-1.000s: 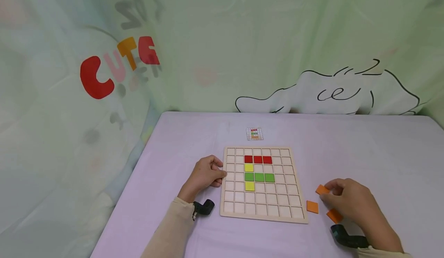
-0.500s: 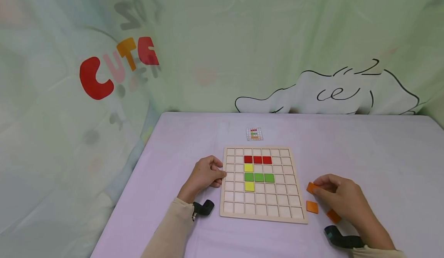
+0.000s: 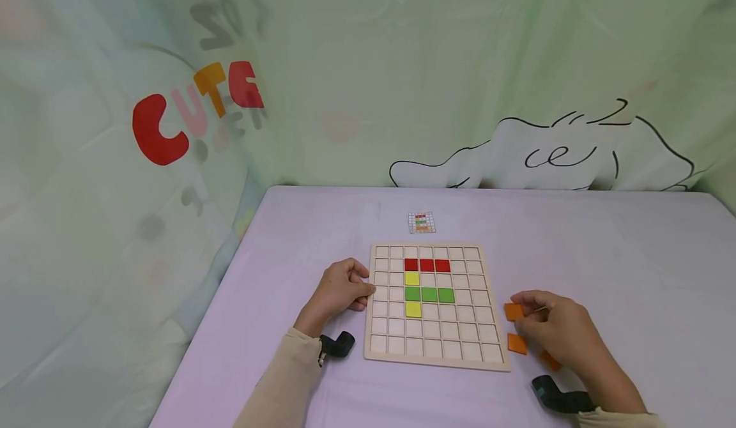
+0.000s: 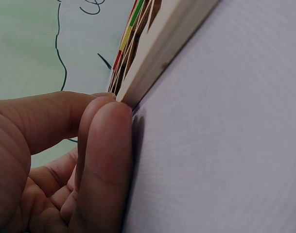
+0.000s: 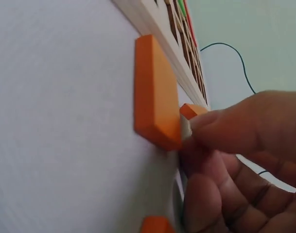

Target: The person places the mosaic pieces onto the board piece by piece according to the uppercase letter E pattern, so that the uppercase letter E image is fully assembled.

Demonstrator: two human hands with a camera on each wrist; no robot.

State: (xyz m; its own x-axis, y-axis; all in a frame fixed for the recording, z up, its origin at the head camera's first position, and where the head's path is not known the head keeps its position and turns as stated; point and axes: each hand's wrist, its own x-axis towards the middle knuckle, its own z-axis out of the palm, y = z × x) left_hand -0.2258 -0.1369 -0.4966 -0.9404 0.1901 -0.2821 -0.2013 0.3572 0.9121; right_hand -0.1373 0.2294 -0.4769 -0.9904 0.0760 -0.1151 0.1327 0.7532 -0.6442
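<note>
A square wooden grid board (image 3: 433, 361) lies on the table. In it sit a row of red tiles (image 3: 427, 265), a row of green tiles (image 3: 429, 294) and two yellow tiles (image 3: 413, 309). At its left edge my left hand (image 3: 339, 289) holds the rim between thumb and fingers; the left wrist view shows the fingertips (image 4: 111, 126) at the board's side. To the right of the board my right hand (image 3: 560, 332) pinches an orange tile (image 3: 513, 312) by its right side. Below that lies a second orange tile (image 3: 517, 343), and a third orange tile (image 3: 551, 360) is partly hidden by this hand.
Behind the board lies a small pattern card (image 3: 422, 222) with a coloured grid. Dark wrist-worn devices (image 3: 338, 345) sit on both wrists. A printed cloth backdrop (image 3: 345, 83) rises behind the purple-white table (image 3: 627, 249).
My right hand has moved left with the orange tile, bringing it closer to the board's right edge. The left hand stays at the rim.
</note>
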